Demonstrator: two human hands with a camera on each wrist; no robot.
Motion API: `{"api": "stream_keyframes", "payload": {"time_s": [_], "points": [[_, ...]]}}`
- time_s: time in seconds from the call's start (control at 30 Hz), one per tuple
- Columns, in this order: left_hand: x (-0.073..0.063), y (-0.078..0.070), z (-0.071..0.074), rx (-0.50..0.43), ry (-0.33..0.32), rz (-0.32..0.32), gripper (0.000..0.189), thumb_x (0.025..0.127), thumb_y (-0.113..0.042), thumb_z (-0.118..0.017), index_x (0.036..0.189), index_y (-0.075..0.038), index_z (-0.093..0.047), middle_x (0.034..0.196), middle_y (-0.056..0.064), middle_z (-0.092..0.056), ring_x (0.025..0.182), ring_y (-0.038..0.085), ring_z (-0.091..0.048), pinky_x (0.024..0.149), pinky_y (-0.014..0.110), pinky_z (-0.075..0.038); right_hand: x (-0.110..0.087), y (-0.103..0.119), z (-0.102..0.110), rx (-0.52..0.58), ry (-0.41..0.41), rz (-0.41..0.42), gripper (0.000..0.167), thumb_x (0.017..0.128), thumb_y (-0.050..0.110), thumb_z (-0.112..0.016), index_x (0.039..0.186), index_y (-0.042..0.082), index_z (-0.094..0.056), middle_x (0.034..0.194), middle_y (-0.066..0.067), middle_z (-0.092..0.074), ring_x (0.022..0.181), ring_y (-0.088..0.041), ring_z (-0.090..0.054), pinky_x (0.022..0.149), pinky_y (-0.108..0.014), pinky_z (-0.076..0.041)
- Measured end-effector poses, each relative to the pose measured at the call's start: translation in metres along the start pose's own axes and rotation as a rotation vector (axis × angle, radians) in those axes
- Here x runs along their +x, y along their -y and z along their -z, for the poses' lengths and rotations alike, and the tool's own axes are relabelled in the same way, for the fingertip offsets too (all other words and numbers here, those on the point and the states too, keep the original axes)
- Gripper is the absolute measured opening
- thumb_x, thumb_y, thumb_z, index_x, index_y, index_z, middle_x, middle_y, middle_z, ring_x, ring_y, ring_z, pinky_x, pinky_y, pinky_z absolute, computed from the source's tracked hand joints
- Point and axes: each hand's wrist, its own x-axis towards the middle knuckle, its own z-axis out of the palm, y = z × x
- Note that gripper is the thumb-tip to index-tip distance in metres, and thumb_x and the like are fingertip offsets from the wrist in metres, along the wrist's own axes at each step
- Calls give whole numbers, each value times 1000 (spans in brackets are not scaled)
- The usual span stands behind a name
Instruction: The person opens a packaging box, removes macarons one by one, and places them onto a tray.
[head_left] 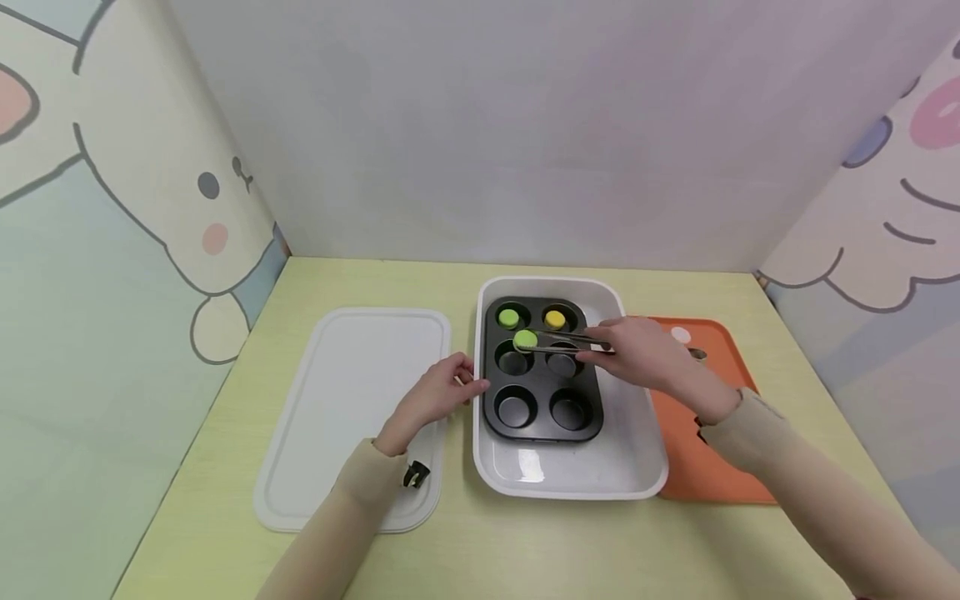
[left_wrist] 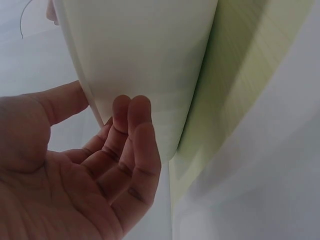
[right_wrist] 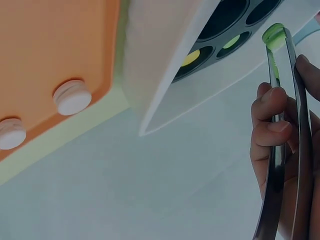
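Note:
My right hand [head_left: 643, 353] holds metal tongs [right_wrist: 302, 130], whose tips pinch a green macaron-like round [head_left: 525, 339]. That round hangs over the left middle cup of a dark muffin tin [head_left: 538, 375]. Another green round [head_left: 508, 318] sits in the tin's far left cup, and a yellow round [head_left: 555, 319] in the far right one. The tin lies inside a white tub [head_left: 630, 454]. At the tub's left edge, my left hand [head_left: 441, 388] grips the rim, thumb over it and bent fingers against the outer wall [left_wrist: 150, 45].
Left of the tub lies a white tray or lid [head_left: 352, 392]. An orange tray [head_left: 690, 450] is on the right, partly under my right forearm, with white rounds [right_wrist: 72, 97] near its edge. A pale wall [head_left: 487, 167] rises behind the table.

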Motion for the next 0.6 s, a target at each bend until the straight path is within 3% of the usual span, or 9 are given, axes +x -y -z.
{"api": "stream_keyframes", "payload": {"time_s": [0.13, 0.3, 0.4, 0.53, 0.6], "points": [[0, 0, 0, -2, 1, 2, 23, 95, -21, -70, 103, -5, -57, 86, 2, -64, 79, 34, -67, 58, 29, -44, -9, -4, 10, -26, -37, 0, 17, 91, 30, -75, 87, 16, -67, 67, 9, -53, 53, -7, -42, 50, -28, -35], [0, -1, 0, 7, 1, 0, 23, 95, -22, -70, 103, -5, -57, 85, 2, -64, 78, 34, -67, 58, 29, -44, -23, -12, 22, -16, -73, -21, 15, 92, 30, -74, 86, 18, -66, 65, 10, -51, 53, -7, -42, 49, -28, -34], [0, -2, 1, 11, -4, -1, 23, 95, -22, -70, 103, -5, -57, 85, 2, -63, 76, 31, -66, 58, 29, -44, -32, -17, 30, -16, -86, -60, 18, 92, 32, -73, 98, 15, -72, 68, 10, -58, 55, -6, -49, 50, -29, -39], [0, -2, 1, 15, -5, -3, 23, 94, -22, -71, 103, -4, -58, 85, 2, -64, 72, 24, -65, 58, 29, -45, -46, -22, 38, -17, -96, -110, 35, 93, 34, -72, 122, 14, -72, 72, 10, -65, 60, -6, -54, 53, -31, -43], [0, -1, 1, 16, -6, -6, 23, 94, -22, -71, 103, -4, -58, 85, 2, -64, 71, 21, -64, 58, 29, -45, -52, -25, 41, -17, -100, -124, 35, 94, 35, -71, 124, 17, -71, 66, 13, -60, 55, -5, -51, 52, -30, -42]]}}
